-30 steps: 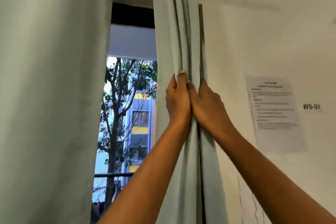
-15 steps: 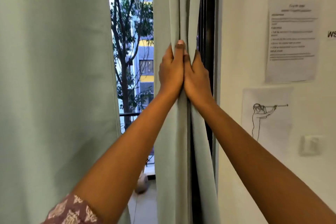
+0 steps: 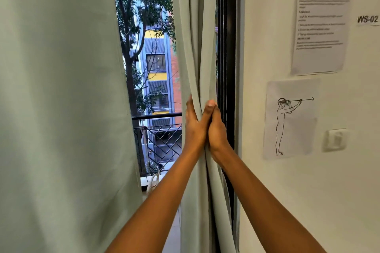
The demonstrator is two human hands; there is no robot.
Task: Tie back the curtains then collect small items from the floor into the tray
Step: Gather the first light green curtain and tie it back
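Both hands (image 3: 205, 127) around bunched curtain (image 3: 195, 47)

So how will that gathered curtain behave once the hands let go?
The right curtain hangs in deep soft folds, so it is probably floppy and would spread again without a tie. The left hand and right hand bunch it with little apparent effort, so it seems light. Matte cloth, likely not slippery.

Both hands have slid down the gathered right curtain (image 3: 195, 47): the left hand (image 3: 194, 127) and right hand (image 3: 218, 131) now clasp it lower, level with the balcony railing (image 3: 158, 129), the folds bunched tighter against the window frame (image 3: 226, 47).
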